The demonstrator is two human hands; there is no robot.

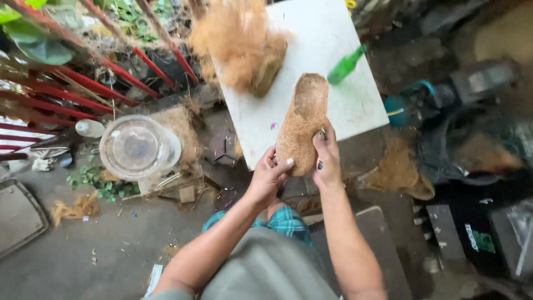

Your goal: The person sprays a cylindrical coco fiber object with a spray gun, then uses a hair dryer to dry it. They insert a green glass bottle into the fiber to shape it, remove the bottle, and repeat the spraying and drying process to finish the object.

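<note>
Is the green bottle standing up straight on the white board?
No, the green bottle lies tilted on its side on the white board, beyond the brown fibre piece.

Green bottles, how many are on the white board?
1. The green bottle lies tilted near the right edge of the white board, beyond the coir piece in both hands; the fibre pile may hide others.

Grey concrete floor [83,250], littered with leaves and fibre scraps. White surface [333,105] at centre. Red metal railing [72,89] upper left. Daylight illumination.

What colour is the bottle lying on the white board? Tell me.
Green, the bottle; seen in the head view.
</note>
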